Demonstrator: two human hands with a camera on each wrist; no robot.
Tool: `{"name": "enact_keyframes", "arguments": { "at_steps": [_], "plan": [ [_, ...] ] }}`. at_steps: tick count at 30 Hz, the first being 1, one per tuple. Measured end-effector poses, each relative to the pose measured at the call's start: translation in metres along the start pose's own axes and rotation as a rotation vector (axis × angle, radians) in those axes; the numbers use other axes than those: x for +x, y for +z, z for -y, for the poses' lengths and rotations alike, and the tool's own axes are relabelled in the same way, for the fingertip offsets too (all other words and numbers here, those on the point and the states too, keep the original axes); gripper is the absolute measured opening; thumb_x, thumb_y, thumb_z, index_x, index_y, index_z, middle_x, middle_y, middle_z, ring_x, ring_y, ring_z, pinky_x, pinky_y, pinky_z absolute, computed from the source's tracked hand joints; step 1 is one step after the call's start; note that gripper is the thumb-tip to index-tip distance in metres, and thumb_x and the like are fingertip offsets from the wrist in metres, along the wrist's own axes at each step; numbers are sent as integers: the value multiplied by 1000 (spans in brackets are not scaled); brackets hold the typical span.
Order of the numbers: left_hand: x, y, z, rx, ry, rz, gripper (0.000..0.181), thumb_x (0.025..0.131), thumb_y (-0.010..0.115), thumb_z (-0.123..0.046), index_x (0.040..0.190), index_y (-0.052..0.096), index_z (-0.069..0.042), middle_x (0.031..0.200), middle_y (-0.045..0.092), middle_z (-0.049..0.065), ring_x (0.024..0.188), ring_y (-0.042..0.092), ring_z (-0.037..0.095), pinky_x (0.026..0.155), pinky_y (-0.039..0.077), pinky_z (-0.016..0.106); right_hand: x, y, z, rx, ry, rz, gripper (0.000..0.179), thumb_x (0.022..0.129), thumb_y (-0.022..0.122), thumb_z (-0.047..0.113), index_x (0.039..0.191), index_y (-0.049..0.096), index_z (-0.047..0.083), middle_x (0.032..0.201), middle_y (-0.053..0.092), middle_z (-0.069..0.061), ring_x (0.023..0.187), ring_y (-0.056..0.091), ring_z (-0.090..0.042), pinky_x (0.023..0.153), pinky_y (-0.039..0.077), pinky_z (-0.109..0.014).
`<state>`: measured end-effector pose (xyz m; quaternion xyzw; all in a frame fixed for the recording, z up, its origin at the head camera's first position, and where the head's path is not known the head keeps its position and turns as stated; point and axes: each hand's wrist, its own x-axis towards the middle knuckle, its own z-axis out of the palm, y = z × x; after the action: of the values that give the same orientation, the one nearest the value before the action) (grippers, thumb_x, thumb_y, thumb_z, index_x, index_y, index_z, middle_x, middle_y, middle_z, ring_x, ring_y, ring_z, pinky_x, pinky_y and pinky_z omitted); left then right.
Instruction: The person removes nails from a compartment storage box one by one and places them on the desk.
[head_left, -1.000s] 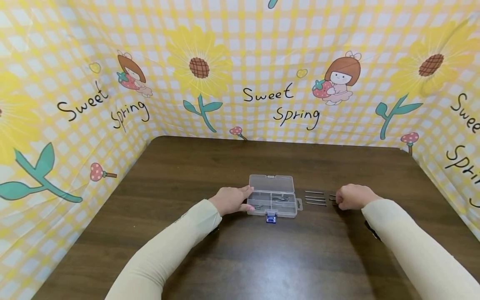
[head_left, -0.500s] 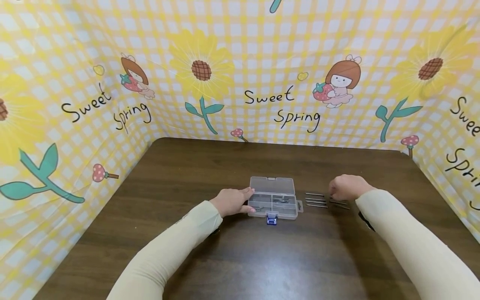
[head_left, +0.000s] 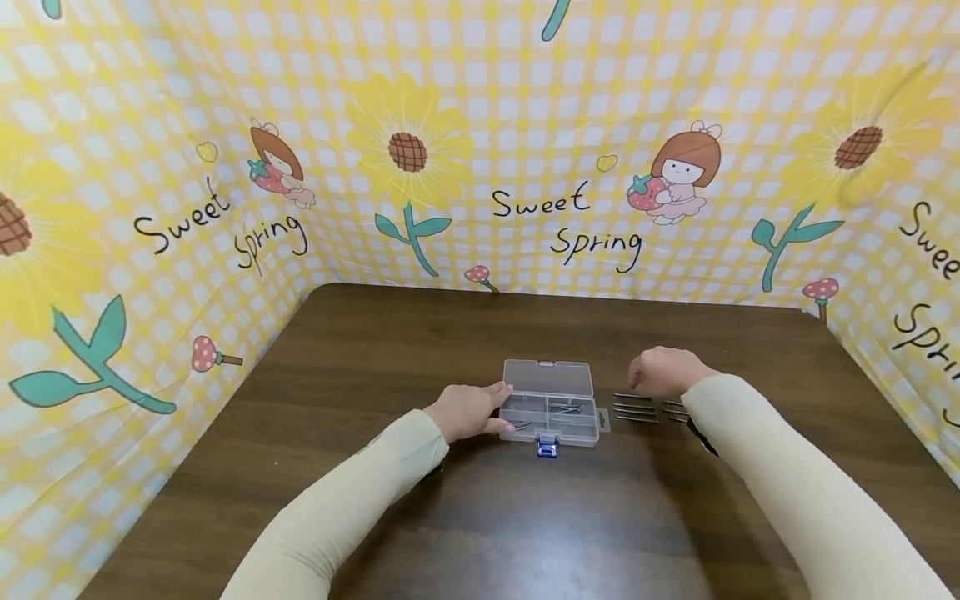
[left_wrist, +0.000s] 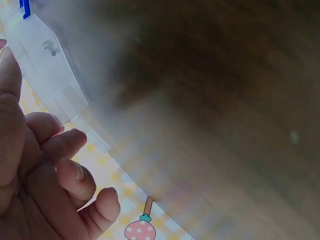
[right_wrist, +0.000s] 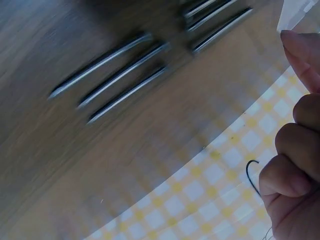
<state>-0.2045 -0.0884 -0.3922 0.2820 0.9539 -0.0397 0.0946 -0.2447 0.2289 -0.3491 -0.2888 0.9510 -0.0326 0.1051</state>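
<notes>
My left hand [head_left: 467, 412] holds the left end of a clear plastic compartment box [head_left: 577, 438], thumb at its front corner and forefinger behind. The left wrist view shows my other fingers [left_wrist: 75, 185] loosely bent. The box's lid [head_left: 547, 377] stands open at the back. Metal nails [head_left: 566, 409] lie in its back right compartment, others [head_left: 521, 426] at the front left. Right of the box, my right hand [head_left: 667, 371] hovers over a row of nails [head_left: 637, 420], thumb and forefinger tips pinched together, the other fingers curled. The nail in the pinch is hidden by the fingers.
A second group of nails [head_left: 677, 413] lies under my right wrist, parallel to the first row. The box's blue clasp [head_left: 547, 447] hangs at the front, its hanging tab [head_left: 604, 420] on the right. A checked cloth [head_left: 540, 167] walls the brown table [head_left: 420, 333].
My right hand has lifted from the right-hand nails and moved left toward the box. My left hand stays on the box. The head view has tilted slightly upward.
</notes>
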Motion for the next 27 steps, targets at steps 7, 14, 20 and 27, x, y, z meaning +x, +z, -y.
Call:
{"name": "enact_keyframes", "arguments": {
  "at_steps": [7, 14, 20, 27],
  "plan": [
    [0, 2, -1, 0, 4, -14, 71, 90, 54, -55, 146, 43, -13, 146, 44, 0, 100, 66, 21, 61, 51, 36, 23, 1, 19, -9, -26, -11, 14, 80, 60, 6, 77, 70, 16, 82, 66, 5, 72, 58, -12, 64, 50, -36],
    [-1, 1, -2, 26, -17, 10, 71, 89, 53, -57, 146, 42, -15, 147, 43, -2, 97, 67, 19, 61, 51, 35, 39, 0, 42, -10, -44, 23, 12, 81, 62, 8, 83, 73, 14, 87, 69, 2, 79, 62, -17, 69, 51, -39],
    [-3, -2, -2, 56, -12, 4, 72, 89, 52, -58, 146, 42, -15, 146, 43, -2, 87, 68, 18, 57, 50, 35, 47, -1, 57, 9, -44, 56, 14, 81, 60, 5, 80, 72, 12, 84, 66, 2, 77, 59, -15, 64, 49, -36],
    [-1, 0, 0, 64, -15, -1, 72, 88, 52, -58, 146, 43, -17, 146, 44, -3, 91, 68, 20, 61, 52, 37, 55, -2, 67, 34, -46, 118, 14, 80, 62, 5, 77, 72, 14, 78, 63, 5, 69, 53, -10, 61, 46, -32]
  ]
}}
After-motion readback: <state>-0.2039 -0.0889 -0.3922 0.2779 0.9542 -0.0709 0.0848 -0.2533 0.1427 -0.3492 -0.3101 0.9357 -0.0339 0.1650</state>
